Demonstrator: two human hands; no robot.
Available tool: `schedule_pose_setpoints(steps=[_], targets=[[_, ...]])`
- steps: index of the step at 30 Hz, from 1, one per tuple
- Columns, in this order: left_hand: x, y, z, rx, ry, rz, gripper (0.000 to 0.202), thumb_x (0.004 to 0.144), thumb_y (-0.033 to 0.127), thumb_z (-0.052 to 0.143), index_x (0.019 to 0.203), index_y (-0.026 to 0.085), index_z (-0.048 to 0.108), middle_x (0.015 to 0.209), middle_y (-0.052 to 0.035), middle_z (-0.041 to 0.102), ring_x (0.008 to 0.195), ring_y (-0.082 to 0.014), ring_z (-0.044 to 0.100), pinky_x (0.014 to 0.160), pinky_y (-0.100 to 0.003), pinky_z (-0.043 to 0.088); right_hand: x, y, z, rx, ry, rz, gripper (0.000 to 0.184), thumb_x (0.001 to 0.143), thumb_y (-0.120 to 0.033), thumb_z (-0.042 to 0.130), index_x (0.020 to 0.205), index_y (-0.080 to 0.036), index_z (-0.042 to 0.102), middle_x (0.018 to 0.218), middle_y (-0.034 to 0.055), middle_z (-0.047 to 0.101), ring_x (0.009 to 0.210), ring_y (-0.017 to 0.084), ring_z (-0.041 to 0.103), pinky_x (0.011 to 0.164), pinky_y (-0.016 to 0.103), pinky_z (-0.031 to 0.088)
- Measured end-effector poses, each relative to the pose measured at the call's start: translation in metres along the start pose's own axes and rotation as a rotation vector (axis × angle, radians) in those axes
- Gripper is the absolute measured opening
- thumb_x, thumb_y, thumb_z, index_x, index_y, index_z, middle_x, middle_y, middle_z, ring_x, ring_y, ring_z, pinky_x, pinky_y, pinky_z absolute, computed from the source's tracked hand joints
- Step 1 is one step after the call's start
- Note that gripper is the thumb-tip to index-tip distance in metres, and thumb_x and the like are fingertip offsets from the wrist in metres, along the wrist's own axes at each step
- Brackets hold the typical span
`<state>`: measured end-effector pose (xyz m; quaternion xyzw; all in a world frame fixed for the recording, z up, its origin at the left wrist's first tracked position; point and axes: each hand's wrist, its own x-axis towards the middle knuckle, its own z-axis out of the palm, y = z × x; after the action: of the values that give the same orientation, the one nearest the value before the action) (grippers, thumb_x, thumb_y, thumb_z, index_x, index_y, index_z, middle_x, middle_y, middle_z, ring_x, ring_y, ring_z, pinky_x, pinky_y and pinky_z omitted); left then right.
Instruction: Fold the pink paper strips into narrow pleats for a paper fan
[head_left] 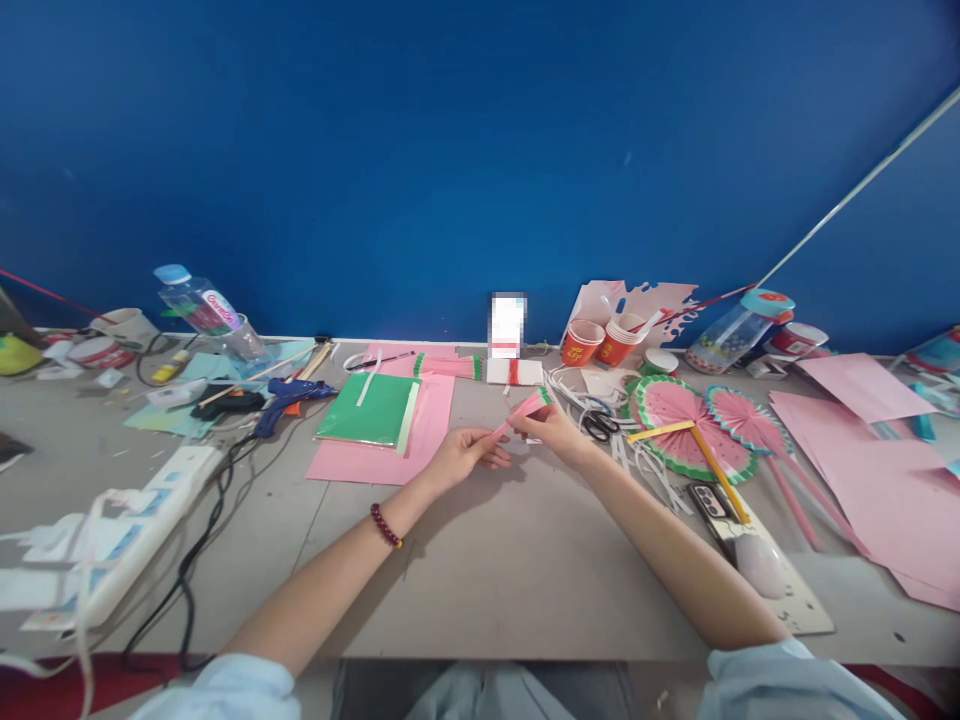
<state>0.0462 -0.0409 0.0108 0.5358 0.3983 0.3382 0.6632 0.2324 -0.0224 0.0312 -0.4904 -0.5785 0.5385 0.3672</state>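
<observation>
Between both hands, above the middle of the table, is a folded strip of pink paper [529, 405] with a green edge at its upper right end. My left hand [474, 450], with a dark red bead bracelet at the wrist, pinches the strip's lower left end. The fingers of my right hand [553, 428] are closed on its other end, partly covering it. Behind, a similar pleated pink and green paper [448, 367] lies on pink sheets. A green paper pack [369, 410] is to the left of my left hand. Black-handled scissors [600, 425] lie right of my right hand.
Watermelon-patterned paper fans [679, 430], a phone [711, 505] and pink sheets [885, 460] lie on the right. Red paper cups [583, 343] and a lit, blurred screen [508, 325] stand at the back. Leftward are a blue glue gun [292, 395], a bottle [210, 308] and a power strip [142, 530].
</observation>
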Motion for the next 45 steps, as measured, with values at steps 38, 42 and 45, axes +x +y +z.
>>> schedule_pose_setpoints(steps=[38,42,45], targets=[[0.0,-0.004,-0.002,-0.034,-0.121,0.053,0.055,0.077,0.054,0.061,0.11,0.011,0.061,0.084,-0.0131,0.072,0.079,-0.0246,0.069,0.074,-0.035,0.051,0.004,0.007,0.0,0.018,0.025,0.043,0.027,0.062,-0.039,0.072,0.066,-0.013,0.068,0.055,-0.0007,0.056,0.053,0.009,0.045,0.051,0.024,0.032],[-0.005,0.001,-0.003,-0.072,-0.199,-0.008,0.036,0.079,0.043,0.062,0.097,0.012,0.063,0.079,-0.0119,0.072,0.075,-0.0245,0.069,0.076,-0.037,0.05,0.001,0.007,0.002,0.036,-0.07,0.021,0.023,0.065,-0.036,0.071,0.065,-0.014,0.067,0.059,0.0007,0.059,0.056,0.01,0.047,0.053,0.024,0.033],[-0.007,0.004,-0.003,-0.047,-0.201,0.025,0.028,0.079,0.041,0.06,0.075,0.013,0.063,0.079,-0.011,0.072,0.077,-0.0238,0.068,0.076,-0.035,0.049,-0.001,0.009,0.005,0.047,-0.138,0.009,0.021,0.066,-0.034,0.071,0.063,-0.014,0.066,0.059,0.0004,0.06,0.057,0.01,0.047,0.054,0.024,0.034]])
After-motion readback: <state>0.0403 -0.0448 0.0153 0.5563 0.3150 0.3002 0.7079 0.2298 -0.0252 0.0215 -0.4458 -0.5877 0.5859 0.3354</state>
